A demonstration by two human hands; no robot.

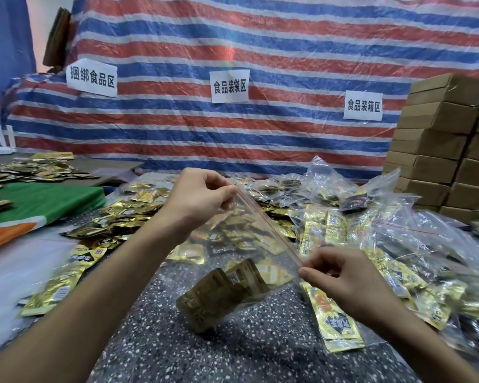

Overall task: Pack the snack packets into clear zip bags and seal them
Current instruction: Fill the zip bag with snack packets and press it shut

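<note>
With the left hand (202, 197) pinching the far end of the zip bag's (233, 261) red strip (271, 230) and the right hand (343, 280) pinching its near end, press evenly along it, as it seems unsealed.

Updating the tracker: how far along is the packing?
Done: filled zip bags are piled at the right. In hand: the left hand and right hand pinch the ends of the red zip line on a clear bag. Gold packets sit inside it, and whether it is sealed is unclear. Left: many loose packets lie unbagged on the table.
</note>
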